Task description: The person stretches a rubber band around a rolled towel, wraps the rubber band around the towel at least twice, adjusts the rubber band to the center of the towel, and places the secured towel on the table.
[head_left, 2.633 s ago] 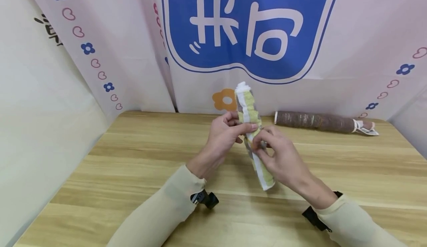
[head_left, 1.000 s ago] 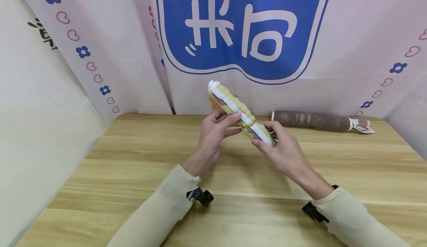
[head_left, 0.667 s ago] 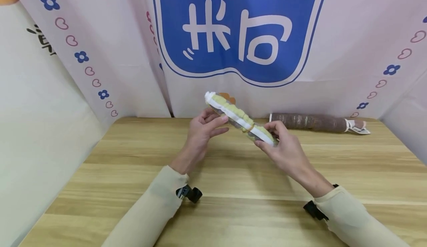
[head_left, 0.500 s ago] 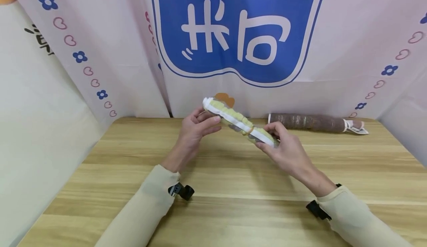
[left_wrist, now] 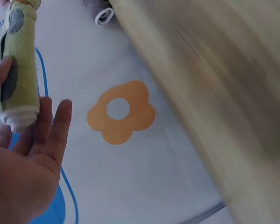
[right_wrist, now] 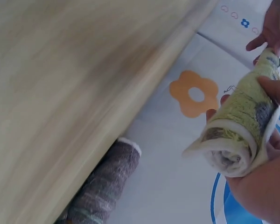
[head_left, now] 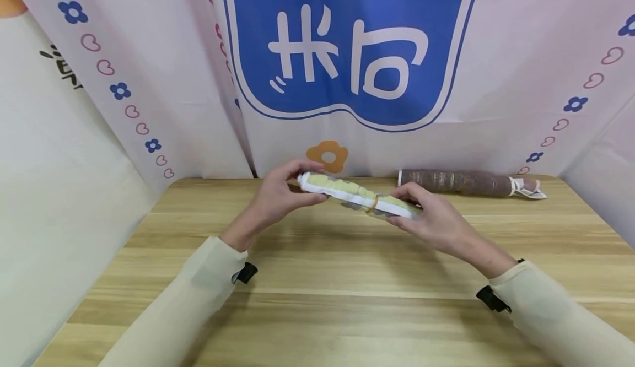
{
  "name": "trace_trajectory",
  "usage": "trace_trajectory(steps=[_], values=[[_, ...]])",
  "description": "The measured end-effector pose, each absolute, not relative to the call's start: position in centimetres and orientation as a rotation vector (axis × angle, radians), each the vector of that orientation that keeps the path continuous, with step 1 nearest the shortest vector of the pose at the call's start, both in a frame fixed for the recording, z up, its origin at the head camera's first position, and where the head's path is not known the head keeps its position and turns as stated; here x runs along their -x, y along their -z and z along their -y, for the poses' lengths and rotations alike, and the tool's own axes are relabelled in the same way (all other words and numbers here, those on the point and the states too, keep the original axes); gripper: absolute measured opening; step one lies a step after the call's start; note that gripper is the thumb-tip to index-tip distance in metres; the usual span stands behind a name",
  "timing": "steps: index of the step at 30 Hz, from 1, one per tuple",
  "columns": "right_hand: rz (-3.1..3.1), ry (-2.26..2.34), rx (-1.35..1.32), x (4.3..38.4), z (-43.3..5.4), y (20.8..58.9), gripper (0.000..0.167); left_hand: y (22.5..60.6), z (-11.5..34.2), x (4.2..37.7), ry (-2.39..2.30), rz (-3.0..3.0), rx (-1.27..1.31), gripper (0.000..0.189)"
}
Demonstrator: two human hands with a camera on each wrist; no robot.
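Note:
A yellow-green towel with grey patches and a white edge is rolled up tight, and both hands hold this rolled towel (head_left: 339,189) above the table. An orange rubber band (head_left: 373,204) circles it right of its middle. At the left end, my left hand (head_left: 279,195) holds the roll between thumb and fingers; in the left wrist view the thumb lies on the towel (left_wrist: 22,65) and some fingers stretch past it. My right hand (head_left: 439,219) grips the other end, whose spiral layers (right_wrist: 228,156) show in the right wrist view.
A brown rolled towel (head_left: 456,183) lies along the back edge of the wooden table (head_left: 347,301), right of the hands, with a white label at its right end. Behind the table hangs a printed cloth (head_left: 496,69) with a blue emblem and an orange flower.
The right hand has gone from the roll's middle at the band to its right end. The left hand has slid left to the other end, and the roll has tipped from steep to nearly level.

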State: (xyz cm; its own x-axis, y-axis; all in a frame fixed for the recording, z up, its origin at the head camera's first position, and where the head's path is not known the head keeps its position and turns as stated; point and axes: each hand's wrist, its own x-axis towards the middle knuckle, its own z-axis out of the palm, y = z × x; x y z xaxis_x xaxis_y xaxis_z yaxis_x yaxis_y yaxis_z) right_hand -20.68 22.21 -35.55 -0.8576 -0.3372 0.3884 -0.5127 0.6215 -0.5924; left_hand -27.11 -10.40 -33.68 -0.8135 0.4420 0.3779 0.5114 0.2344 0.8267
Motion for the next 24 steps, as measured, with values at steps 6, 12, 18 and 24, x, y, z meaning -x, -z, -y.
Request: trace_trajectory(steps=[6, 12, 18, 24], values=[[2.604, -1.004, -0.745, 20.8, -23.1, 35.4, 0.036, 33.2, 10.0, 27.1, 1.451, 2.549, 1.042, 0.045], [2.619, -0.935, -0.773, 20.9, -23.5, 35.4, 0.036, 33.0, 9.7, 27.0, 1.256, 2.612, 1.094, 0.037], [2.623, -0.864, -0.795, 21.0, -23.4, 35.6, 0.035, 33.0, 9.4, 27.0, 0.994, 2.657, 1.193, 0.034], [2.656, -0.824, -0.796, 21.0, -23.2, 35.9, 0.045, 33.6, 9.2, 26.9, 0.973, 2.592, 1.198, 0.024]])
